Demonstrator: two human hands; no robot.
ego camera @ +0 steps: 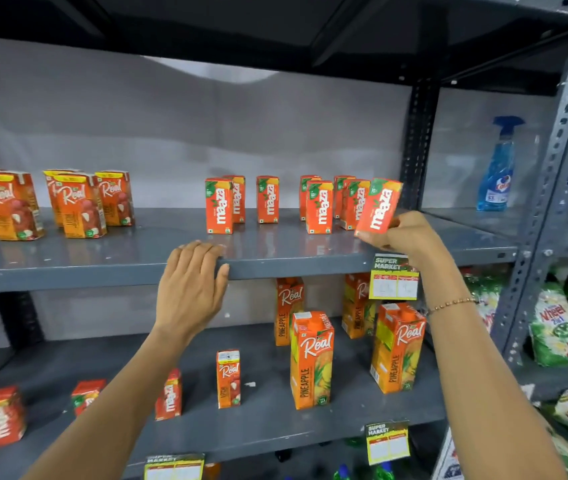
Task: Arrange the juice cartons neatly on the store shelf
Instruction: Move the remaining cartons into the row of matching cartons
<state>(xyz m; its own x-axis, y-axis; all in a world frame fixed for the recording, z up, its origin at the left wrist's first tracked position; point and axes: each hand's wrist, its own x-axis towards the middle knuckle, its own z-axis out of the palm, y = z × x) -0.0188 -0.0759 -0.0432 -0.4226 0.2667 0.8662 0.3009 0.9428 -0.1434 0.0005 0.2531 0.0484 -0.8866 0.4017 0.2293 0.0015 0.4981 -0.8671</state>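
- My left hand is raised, palm forward, its fingers curled over an edge and thumb hooked beneath.
- My right hand is raised higher, fingers and thumb pinched shut on a small carton, tilting it rightwards.

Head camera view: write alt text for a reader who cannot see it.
A person's right hand holds a tilted Maaza carton at the right end of a loose group of upright Maaza cartons on a grey metal shelf, while the left hand rests on the shelf's front edge. Real cartons stand further left; pineapple cartons stand below.
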